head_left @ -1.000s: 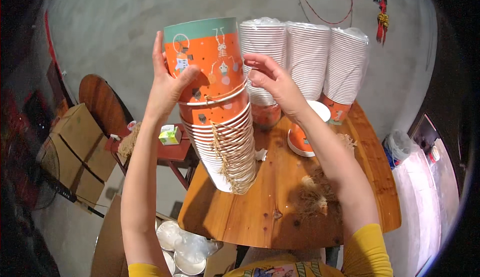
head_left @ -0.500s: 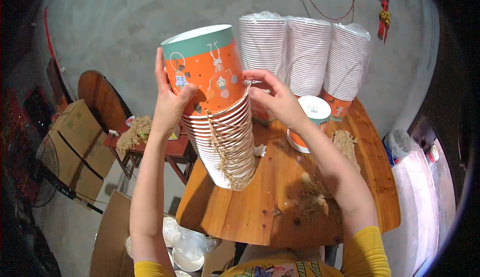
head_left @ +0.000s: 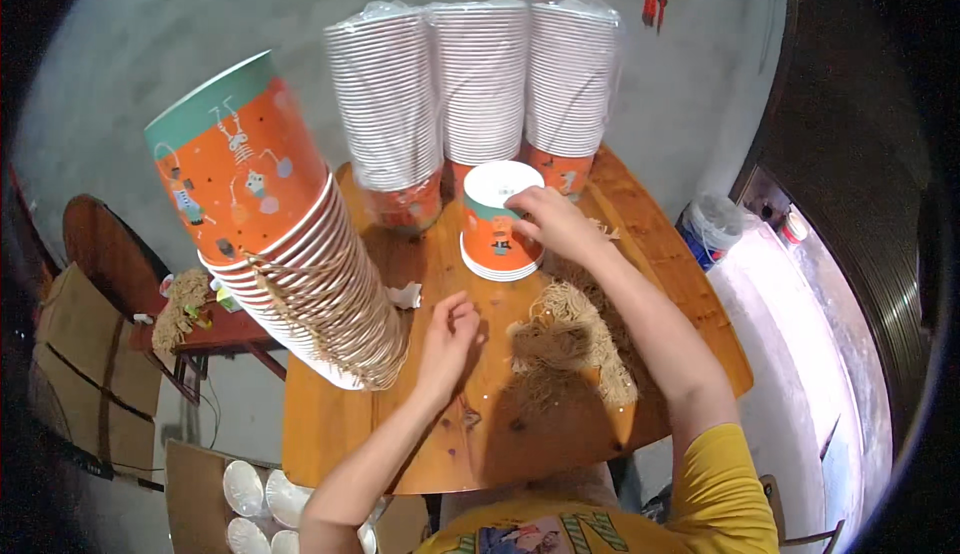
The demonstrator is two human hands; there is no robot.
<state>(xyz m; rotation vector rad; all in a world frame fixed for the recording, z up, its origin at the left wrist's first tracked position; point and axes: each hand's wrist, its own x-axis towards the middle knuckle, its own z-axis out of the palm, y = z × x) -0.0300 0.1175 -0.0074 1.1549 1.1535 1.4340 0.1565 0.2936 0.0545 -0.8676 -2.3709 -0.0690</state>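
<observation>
Right hand [head_left: 548, 226] grips a short cup stack's [head_left: 497, 226] rim on a wooden table [head_left: 560, 444]; left hand [head_left: 449, 339] rests loosely curled, empty, concrete floor [head_left: 130, 64] beyond.

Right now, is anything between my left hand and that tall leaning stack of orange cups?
Nothing visible. The left hand hovers over bare wooden table, right beside the leaning stack of orange cups. The pile of straw-coloured cords lies on its other side, toward the right hand.
</observation>
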